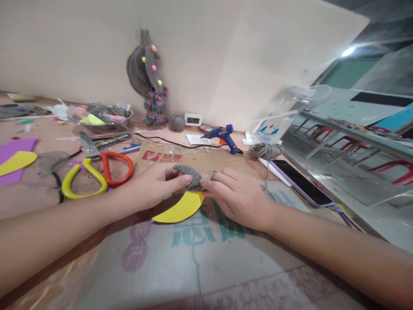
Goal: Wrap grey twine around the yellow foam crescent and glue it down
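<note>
The left hand (161, 185) pinches a grey yarn-wrapped piece (191, 175) between thumb and fingers, its curved far edge showing past them; the right hand (240, 196) is closed on the piece's right end, leaving a slim gap between the hands. Just below the grip, a yellow crescent (180, 209) turns its rounded edge to the lower right; whether it joins the grey piece, I cannot tell. Nearer the wearer, a broad printed stretch of the cardboard sheet (161, 275) gives room. Left of the grip, scissors (106, 165) crowd the left forearm with their handles. Beyond it, a glue gun (225, 137) lies near the wall (206, 56). To its right, past a yarn skein (265, 150), a phone (301, 182) lies near the table (19, 200) edge.
</note>
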Demonstrator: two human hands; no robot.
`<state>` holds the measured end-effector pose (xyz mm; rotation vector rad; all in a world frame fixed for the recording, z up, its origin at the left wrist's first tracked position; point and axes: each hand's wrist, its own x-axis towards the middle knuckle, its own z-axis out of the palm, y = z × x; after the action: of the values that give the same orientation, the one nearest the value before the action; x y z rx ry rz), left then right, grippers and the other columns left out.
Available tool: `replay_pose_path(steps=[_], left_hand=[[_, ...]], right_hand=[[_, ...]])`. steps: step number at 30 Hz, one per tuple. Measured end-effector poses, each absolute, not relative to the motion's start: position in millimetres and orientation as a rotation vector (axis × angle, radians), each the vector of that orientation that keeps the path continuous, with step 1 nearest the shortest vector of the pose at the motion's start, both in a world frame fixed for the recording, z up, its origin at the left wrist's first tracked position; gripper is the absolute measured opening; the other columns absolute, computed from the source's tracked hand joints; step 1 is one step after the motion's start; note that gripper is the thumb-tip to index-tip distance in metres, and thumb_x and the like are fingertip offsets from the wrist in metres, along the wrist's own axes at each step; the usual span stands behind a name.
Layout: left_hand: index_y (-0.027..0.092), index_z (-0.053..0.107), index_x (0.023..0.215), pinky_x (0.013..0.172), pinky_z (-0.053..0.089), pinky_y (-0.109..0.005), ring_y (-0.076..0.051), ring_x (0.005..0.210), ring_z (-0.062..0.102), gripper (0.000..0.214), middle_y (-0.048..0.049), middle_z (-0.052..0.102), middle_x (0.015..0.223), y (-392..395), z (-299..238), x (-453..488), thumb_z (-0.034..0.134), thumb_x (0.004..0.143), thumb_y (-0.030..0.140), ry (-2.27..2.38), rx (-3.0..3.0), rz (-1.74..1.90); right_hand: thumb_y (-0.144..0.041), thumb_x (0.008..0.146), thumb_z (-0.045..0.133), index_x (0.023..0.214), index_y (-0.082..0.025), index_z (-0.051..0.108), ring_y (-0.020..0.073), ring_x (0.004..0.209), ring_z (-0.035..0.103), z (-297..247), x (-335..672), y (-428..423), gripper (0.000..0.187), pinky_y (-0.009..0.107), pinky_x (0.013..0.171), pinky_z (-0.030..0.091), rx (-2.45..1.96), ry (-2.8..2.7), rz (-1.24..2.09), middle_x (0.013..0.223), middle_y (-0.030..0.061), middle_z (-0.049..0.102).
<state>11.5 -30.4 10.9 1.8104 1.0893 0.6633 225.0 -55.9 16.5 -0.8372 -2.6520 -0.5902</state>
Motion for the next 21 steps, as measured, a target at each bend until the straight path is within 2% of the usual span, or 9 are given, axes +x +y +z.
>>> replay_pose_path(steps=[6,21], left_hand=[[0.013,0.061,0.073,0.047,0.032,-0.022,-0.010,0.053,0.045,0.034,0.0005,0.053,0.061,-28.5,8.8,10.4,0.047,0.080,0.044,1.090,1.831,0.612],[0.015,0.064,0.073,0.050,0.036,-0.022,-0.012,0.057,0.050,0.033,-0.0006,0.060,0.065,-31.6,14.6,11.9,0.049,0.079,0.044,1.087,1.824,0.650]], right_hand=[[-0.020,0.090,0.042,0.098,-0.014,0.058,0.0144,0.069,0.045,15.7,225.9,-56.2,0.019,0.026,0.060,0.033,-0.826,-2.671,-0.602,0.078,0.0033,0.059],[-0.027,0.091,0.041,0.095,-0.013,0.057,0.0140,0.068,0.051,18.1,223.3,-55.6,0.022,0.025,0.061,0.037,-0.837,-2.564,-0.460,0.075,0.0043,0.061]])
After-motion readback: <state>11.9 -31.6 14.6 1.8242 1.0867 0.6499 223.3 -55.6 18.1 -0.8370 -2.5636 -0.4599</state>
